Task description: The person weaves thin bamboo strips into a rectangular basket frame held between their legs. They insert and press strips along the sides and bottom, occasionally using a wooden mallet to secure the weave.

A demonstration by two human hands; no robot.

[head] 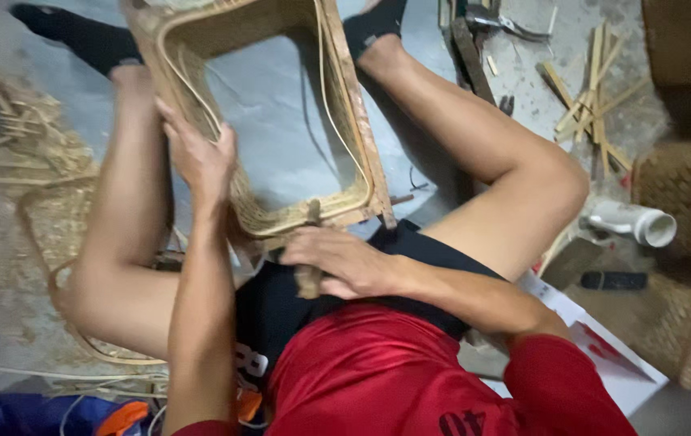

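Dim, flat indoor light; soft motion blur throughout.

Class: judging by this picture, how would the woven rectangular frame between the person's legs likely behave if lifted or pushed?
The woven frame probably feels light: it is thin strips around an open middle. It likely holds its shape, since the left hand steadies one side. Flat-sided, it should not roll.
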